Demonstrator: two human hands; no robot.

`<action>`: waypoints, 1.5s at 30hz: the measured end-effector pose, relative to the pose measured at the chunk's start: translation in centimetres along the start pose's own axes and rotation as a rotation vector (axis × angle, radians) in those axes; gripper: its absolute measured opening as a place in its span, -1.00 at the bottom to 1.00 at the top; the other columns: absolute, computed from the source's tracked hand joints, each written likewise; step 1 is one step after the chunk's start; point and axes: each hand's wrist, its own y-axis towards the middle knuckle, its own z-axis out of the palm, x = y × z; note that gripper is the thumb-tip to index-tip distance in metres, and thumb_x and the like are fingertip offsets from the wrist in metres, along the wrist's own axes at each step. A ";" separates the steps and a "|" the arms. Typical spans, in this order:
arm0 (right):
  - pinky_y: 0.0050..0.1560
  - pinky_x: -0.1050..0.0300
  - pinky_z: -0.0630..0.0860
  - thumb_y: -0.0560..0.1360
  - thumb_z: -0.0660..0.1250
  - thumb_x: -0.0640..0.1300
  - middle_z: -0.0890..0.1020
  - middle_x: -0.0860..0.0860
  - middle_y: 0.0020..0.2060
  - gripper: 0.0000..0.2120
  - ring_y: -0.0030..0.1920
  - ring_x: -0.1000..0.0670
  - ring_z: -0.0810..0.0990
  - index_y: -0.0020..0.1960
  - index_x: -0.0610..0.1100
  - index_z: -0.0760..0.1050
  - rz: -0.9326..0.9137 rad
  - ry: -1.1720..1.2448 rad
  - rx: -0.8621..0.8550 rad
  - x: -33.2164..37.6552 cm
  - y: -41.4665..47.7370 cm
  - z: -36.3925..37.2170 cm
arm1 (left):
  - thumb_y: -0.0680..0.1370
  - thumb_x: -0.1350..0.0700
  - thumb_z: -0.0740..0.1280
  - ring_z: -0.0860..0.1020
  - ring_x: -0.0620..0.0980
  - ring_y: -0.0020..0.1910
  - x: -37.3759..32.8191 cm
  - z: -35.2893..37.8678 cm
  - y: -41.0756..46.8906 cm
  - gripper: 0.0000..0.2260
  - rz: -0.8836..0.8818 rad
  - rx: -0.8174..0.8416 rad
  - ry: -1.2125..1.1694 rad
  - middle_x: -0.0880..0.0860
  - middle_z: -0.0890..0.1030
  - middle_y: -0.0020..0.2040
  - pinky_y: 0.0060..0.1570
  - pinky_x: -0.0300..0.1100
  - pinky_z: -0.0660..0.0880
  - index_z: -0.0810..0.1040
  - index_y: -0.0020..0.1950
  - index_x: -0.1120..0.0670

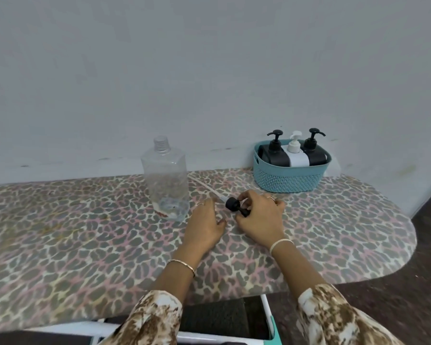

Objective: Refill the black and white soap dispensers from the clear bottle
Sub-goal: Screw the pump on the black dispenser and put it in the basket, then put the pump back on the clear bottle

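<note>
The clear bottle [165, 178] stands uncapped and nearly empty on the leopard-print board [85, 232], with a little liquid at its bottom. Its black pump head [235, 206] with a long white tube [207, 187] lies just right of it. My right hand [260, 219] grips the pump head. My left hand [205, 224] rests flat on the board between the bottle and the pump, holding nothing. Two black dispensers [273, 151] [314, 150] and a white dispenser [296, 153] stand, pumps on, in a teal basket [288, 180] at the back right.
A pale wall rises right behind the board. The board's rounded end lies at the right, with dark floor [421, 257] beyond it. White frame bars [209, 334] show under the near edge.
</note>
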 end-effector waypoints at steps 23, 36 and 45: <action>0.10 0.20 0.56 0.48 0.43 -0.20 0.67 0.08 -0.05 -0.80 0.01 0.17 0.63 0.10 -0.11 0.60 -0.267 0.840 -0.185 10.9 -1.8 -10.2 | 0.58 0.06 0.31 0.53 -0.15 0.14 -4.9 -11.7 -4.4 -0.70 0.328 -0.348 -0.429 -0.08 0.59 0.15 0.09 -0.17 0.51 0.46 0.30 -0.04; -0.09 -0.08 0.62 0.56 0.31 0.01 0.63 0.03 -0.13 -0.94 -0.16 -0.04 0.66 -0.02 0.05 0.46 -0.377 0.920 -0.585 18.9 3.2 -14.7 | 0.41 -0.11 0.47 0.20 0.06 0.43 2.2 -15.5 -3.5 -0.25 -0.054 -0.481 -0.259 0.01 0.30 0.43 0.39 0.06 0.27 0.18 0.48 0.02; -0.21 0.01 0.64 0.60 0.27 -0.02 0.57 0.11 -0.17 -0.81 -0.32 0.04 0.66 0.05 -0.15 0.42 -0.358 0.959 -0.654 19.6 5.7 -14.4 | 0.32 -0.23 0.51 0.20 0.08 0.46 3.3 -14.6 -0.4 -0.07 -0.094 -0.385 -0.252 0.05 0.25 0.47 0.41 0.02 0.23 0.13 0.51 0.05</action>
